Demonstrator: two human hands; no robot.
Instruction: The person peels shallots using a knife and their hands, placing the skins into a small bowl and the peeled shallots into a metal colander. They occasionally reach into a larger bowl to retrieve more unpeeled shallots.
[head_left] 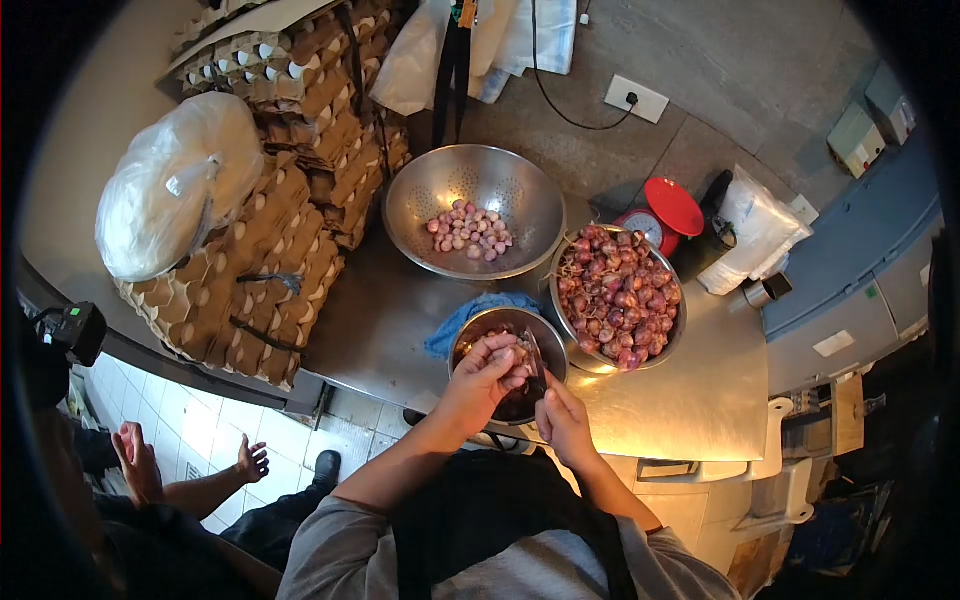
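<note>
Near colander [415,205] and heaped bowl [678,325], left grip [482,382] clamps shallot [524,358], right grip [565,424] a knife [537,362].

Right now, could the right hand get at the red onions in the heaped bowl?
Likely yes. The red onions are heaped in an open bowl ahead and right of the right hand, nothing visibly blocking. The knife it grips may hamper picking.

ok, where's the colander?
Head view, upper middle: the colander is on the metal table, egg trays to its left, bowl of red onions to its right.
</note>
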